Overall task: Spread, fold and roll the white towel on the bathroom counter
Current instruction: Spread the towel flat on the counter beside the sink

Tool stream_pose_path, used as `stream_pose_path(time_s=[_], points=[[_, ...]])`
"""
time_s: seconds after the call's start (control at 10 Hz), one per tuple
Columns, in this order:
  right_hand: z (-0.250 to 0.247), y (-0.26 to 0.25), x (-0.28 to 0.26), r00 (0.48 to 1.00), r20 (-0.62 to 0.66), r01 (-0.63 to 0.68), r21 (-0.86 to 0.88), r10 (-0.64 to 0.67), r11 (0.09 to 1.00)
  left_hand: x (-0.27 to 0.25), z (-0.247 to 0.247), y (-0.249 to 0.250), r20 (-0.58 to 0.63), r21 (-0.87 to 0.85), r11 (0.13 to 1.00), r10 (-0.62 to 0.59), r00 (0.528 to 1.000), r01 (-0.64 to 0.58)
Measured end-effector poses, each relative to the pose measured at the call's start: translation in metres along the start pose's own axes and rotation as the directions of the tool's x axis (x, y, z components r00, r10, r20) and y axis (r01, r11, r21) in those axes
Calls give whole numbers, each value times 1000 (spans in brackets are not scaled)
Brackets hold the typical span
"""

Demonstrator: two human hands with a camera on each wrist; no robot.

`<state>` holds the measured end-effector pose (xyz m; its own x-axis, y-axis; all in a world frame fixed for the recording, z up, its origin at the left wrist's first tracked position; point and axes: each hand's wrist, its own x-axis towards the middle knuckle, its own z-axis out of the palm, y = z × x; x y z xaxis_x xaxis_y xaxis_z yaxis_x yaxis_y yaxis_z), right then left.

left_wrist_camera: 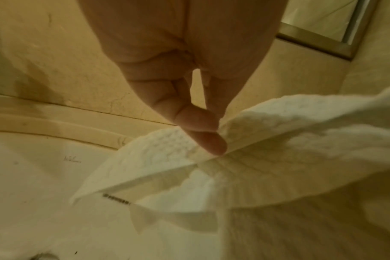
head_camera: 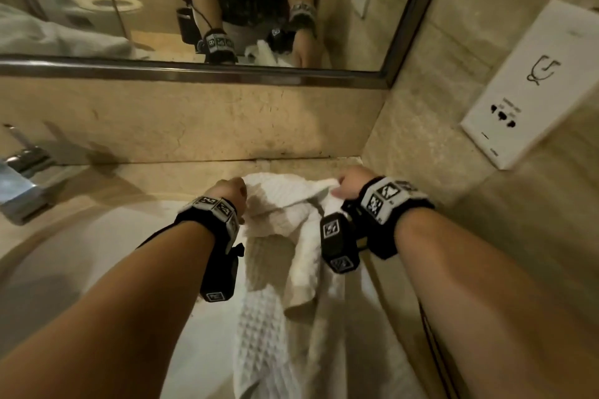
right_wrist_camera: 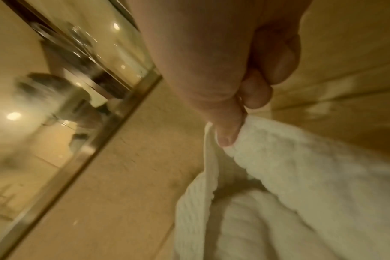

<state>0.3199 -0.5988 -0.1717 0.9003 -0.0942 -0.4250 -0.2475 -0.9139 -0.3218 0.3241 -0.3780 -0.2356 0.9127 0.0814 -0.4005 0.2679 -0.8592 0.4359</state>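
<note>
A white waffle-textured towel (head_camera: 278, 269) hangs crumpled between my two hands, its lower part draping toward me over the beige counter (head_camera: 181, 178). My left hand (head_camera: 231, 189) pinches the towel's far left edge; in the left wrist view thumb and fingers of this hand (left_wrist_camera: 208, 139) clamp the towel's (left_wrist_camera: 278, 158) hem. My right hand (head_camera: 348, 185) pinches the far right edge; in the right wrist view this hand (right_wrist_camera: 232, 130) holds a bunched fold of the towel (right_wrist_camera: 301, 176). Both hands are raised near the back wall.
A white sink basin (head_camera: 81, 256) lies under my left forearm, with a chrome faucet (head_camera: 22, 159) at far left. A mirror (head_camera: 194, 3) runs above the backsplash. A white wall box (head_camera: 534, 84) is mounted on the right wall.
</note>
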Motion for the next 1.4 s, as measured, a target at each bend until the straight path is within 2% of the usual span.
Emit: stream_pose_path(time_s=[0.1,0.2,0.3,0.4,0.5,0.6,0.7,0.8,0.9,1.0,1.1,1.2,1.3,1.4], points=[[-30,-2,6,984,-176,28,49,-19,998,2,-6,4,54,-194,981,17,998,-6],[-18,24,4,967,-218,-123,36,128,992,-2,-5,9,210,-106,993,71,975,-49],[7,44,-1,956,-164,-240,31,242,970,4,0,12,161,226,961,122,979,-157],[18,40,-10,975,-199,-114,-55,101,992,10,4,15,112,285,944,138,984,-165],[26,22,-14,972,-157,145,-186,-175,972,10,4,19,64,270,951,137,989,-149],[39,1,-9,940,-92,308,-178,-328,935,3,0,16,15,221,966,137,990,-137],[53,-8,5,971,56,237,-222,-231,946,-14,0,11,79,213,957,182,980,-195],[58,1,14,997,20,77,-301,-75,950,-36,11,15,303,252,924,208,930,-288],[57,13,6,994,83,103,-420,-75,902,-59,29,25,537,217,926,151,830,-309],[59,20,-5,991,83,130,-507,-102,852,-74,49,41,555,209,928,147,819,-308],[63,33,-11,985,95,171,-465,-143,869,-80,63,57,487,350,878,128,864,-327],[63,52,-18,981,177,153,-490,-73,858,-82,84,63,412,348,894,126,902,-284],[65,67,-22,985,166,40,-466,42,884,-82,79,68,376,364,889,133,917,-278],[58,77,-30,986,153,8,-438,66,899,-71,42,51,320,405,874,138,937,-267]])
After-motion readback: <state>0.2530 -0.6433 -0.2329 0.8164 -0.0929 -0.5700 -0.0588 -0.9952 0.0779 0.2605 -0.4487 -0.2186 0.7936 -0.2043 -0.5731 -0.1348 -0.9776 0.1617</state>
